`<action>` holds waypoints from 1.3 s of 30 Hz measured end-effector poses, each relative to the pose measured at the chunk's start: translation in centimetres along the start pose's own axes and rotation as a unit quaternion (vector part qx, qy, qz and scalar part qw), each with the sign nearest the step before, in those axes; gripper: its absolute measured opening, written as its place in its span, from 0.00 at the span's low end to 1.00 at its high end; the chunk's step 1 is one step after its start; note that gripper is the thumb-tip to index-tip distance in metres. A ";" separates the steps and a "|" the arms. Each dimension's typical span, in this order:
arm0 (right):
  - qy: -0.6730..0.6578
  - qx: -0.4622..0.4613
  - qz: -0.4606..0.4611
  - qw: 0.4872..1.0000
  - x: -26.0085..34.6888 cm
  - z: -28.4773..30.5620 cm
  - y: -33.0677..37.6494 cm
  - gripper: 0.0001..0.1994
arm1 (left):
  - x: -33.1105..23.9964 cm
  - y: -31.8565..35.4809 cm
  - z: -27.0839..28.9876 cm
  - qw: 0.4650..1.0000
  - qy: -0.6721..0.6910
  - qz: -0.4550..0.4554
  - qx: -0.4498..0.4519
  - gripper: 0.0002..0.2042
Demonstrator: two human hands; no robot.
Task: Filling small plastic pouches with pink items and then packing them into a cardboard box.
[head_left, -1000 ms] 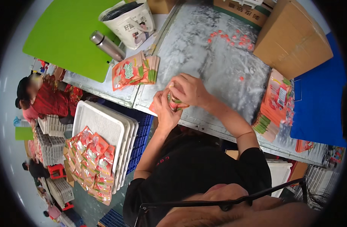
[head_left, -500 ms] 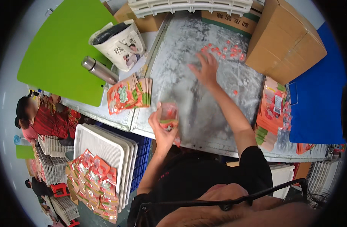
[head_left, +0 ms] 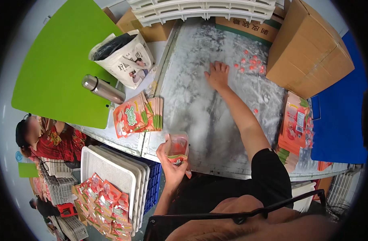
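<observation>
1. Head view: our L hand (head_left: pixel 172 166) is wrapped round a red-and-green pouch (head_left: pixel 178 146), thumb on one side, fingers on the other. Pouch is at the tabletop's near edge; its mouth looks open, contents too unclear to tell.
2. Our R hand (head_left: pixel 218 76) is stretched out over the grey tabletop (head_left: pixel 192 76), palm down, fingers spread, nothing seen in it. We can't tell if it touches the surface.
3. Small red pcs (head_left: pixel 252 62) lie scattered just R of that hand, near the big cardboard box (head_left: pixel 308 48). One single red pc (head_left: pixel 256 111) sits apart, nearer us.
4. L of the pouch: fanned stack of flat red packets (head_left: pixel 129 118), w/ a steel flask (head_left: pixel 103 89) lying tilted beyond it & a white bag (head_left: pixel 123 58) beside the flask. Green panel (head_left: pixel 63 68) is further L.
5. R side: another stack of red packets (head_left: pixel 292 124), btwn our R arm & a blue panel (head_left: pixel 338 108).
6. Lower L: stacked white trays (head_left: pixel 111 160), top one carrying a pile of red packs (head_left: pixel 107 205); blue crate (head_left: pixel 153 186) next to them.
7. Far L, we see a co-worker in a red patterned top (head_left: pixel 57 140).
</observation>
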State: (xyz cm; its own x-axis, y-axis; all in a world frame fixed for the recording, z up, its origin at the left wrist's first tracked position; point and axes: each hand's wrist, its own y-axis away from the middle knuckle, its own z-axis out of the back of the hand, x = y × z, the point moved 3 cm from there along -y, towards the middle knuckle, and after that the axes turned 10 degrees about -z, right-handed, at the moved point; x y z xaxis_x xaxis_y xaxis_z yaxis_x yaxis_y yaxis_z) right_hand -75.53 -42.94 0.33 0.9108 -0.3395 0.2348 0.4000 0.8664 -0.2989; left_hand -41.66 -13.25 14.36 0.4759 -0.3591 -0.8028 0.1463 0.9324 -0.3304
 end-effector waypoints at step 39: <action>-0.123 0.146 0.186 0.964 -4.3 11.8 22.8 0.30 | -1.2 4.2 1.9 0.999 -0.008 -0.042 -0.014 0.42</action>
State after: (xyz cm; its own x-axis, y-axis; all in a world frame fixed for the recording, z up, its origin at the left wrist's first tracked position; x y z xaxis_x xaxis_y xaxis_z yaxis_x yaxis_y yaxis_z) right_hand -71.50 -17.37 3.43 0.9196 0.0805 0.3845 -0.0280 0.9897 -0.1401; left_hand -39.95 -8.81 14.93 0.4773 -0.4360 -0.7630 0.1625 0.8971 -0.4109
